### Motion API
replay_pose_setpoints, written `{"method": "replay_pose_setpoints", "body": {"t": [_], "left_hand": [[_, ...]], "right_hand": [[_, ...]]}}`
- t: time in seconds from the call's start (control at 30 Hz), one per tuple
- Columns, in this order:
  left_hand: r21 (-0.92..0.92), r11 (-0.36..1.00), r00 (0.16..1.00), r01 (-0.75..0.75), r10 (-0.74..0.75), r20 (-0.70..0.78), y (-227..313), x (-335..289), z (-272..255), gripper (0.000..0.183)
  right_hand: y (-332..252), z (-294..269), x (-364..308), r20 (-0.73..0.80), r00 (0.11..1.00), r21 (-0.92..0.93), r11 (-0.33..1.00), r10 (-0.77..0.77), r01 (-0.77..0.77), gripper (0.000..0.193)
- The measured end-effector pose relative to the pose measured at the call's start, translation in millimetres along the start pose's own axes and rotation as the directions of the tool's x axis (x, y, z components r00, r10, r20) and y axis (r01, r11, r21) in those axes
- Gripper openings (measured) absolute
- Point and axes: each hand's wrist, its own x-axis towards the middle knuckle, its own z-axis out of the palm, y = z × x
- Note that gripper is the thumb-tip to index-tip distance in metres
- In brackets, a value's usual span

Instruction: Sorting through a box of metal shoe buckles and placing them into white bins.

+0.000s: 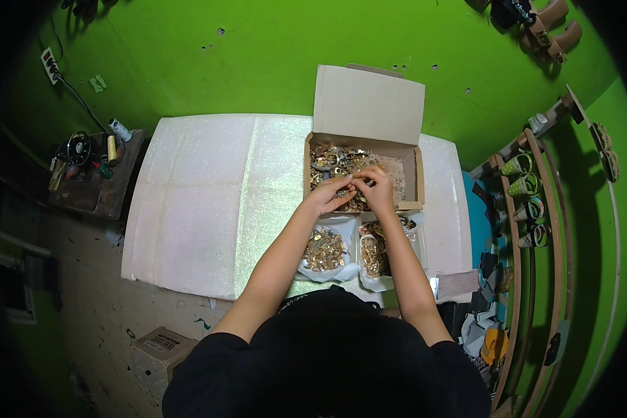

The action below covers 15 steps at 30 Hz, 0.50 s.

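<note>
My left hand [332,195] and my right hand [376,189] meet above an open cardboard box [419,182], fingertips pinched together. Whatever they hold between them is too small to make out. Many small gold and silver metal pieces [338,156], looking like buckles or shoe ornaments, fill much of the box. Its lid [369,104] stands raised at the back. Nearer to me, under my forearms, are two containers lined with white plastic. The left one [352,269] holds a heap of small metal pieces [324,249]; the right one [377,284] holds larger gold-toned pieces [375,256].
A shiny white sheet [195,202] covers the table against the green wall [258,70]. At the left is a sewing machine [79,148] with thread spools [120,129]. A wooden rack [526,279] with sandals [523,184] stands right, beside scraps [477,327]. A carton [161,345] sits on the floor.
</note>
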Motion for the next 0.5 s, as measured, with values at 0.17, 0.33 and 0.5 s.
{"method": "replay_pose_setpoints", "body": {"t": [0.17,0.33,0.5], "left_hand": [[-0.002,1.0,0.999,-0.013,0.013,-0.032,0.4,-0.8,2.8,0.015],[-0.008,1.0,0.999,-0.03,0.03,-0.038,-0.5,-1.0,2.3,0.014],[0.006,0.999,0.999,-0.033,0.033,-0.037,0.2,-1.9,3.3,0.012]], "right_hand": [[-0.8,-0.5,0.5,0.006,1.0,-0.075,0.997,-0.003,0.003,0.012],[-0.8,1.1,0.5,-0.023,0.999,-0.047,0.998,0.028,-0.029,0.011],[-1.4,-0.5,1.1,-0.035,0.999,-0.08,0.996,0.031,-0.034,0.01]]}}
